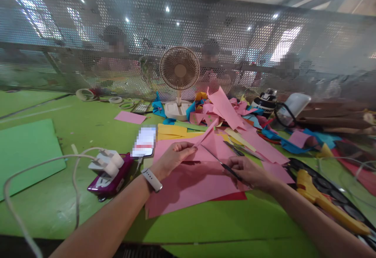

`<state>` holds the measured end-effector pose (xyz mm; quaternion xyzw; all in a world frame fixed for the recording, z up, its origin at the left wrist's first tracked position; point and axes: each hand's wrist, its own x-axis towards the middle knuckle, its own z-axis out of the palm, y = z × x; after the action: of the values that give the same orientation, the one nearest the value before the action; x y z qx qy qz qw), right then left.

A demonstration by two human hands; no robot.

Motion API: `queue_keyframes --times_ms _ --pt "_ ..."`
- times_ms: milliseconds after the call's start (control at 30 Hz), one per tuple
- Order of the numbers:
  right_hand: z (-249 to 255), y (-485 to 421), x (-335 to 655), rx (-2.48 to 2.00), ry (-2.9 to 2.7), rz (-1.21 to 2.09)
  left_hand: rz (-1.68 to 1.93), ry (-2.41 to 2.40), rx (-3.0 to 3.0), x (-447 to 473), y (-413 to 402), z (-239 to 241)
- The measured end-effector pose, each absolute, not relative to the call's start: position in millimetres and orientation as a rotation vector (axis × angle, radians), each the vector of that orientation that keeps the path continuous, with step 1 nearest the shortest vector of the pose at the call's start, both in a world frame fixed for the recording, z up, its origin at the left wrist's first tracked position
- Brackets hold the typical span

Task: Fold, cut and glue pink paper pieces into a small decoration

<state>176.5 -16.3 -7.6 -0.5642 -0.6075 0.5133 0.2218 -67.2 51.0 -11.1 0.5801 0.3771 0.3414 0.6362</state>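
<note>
My left hand [179,157], with a white watch on its wrist, pinches a piece of pink paper [216,145] that is raised and folded above the table. In my right hand [245,170] is a slim black-handled blade [230,170], its thin metal part lying against the raised paper. Whether it is one blade or a pair of scissors I cannot tell. Under both hands lies a larger pink sheet [182,197], with a red edge showing beneath. Just beyond my right hand, another black-and-metal tool [235,148] rests among paper strips.
A small fan [179,70] stands at the back beside heaped paper scraps [225,107]. On the left are a lit phone [144,140], a purple power strip [110,179] with white plugs and cables, and a green sheet [29,154]. A yellow glue gun [323,203] lies on the right.
</note>
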Motion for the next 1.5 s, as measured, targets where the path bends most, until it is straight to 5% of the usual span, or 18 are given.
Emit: queue_keyframes --times_ms 1500 --pt "-16.8 -14.4 177.3 -1.482 -1.646 1.393 0.780 0.860 1.361 -66.5 50.8 -9.5"
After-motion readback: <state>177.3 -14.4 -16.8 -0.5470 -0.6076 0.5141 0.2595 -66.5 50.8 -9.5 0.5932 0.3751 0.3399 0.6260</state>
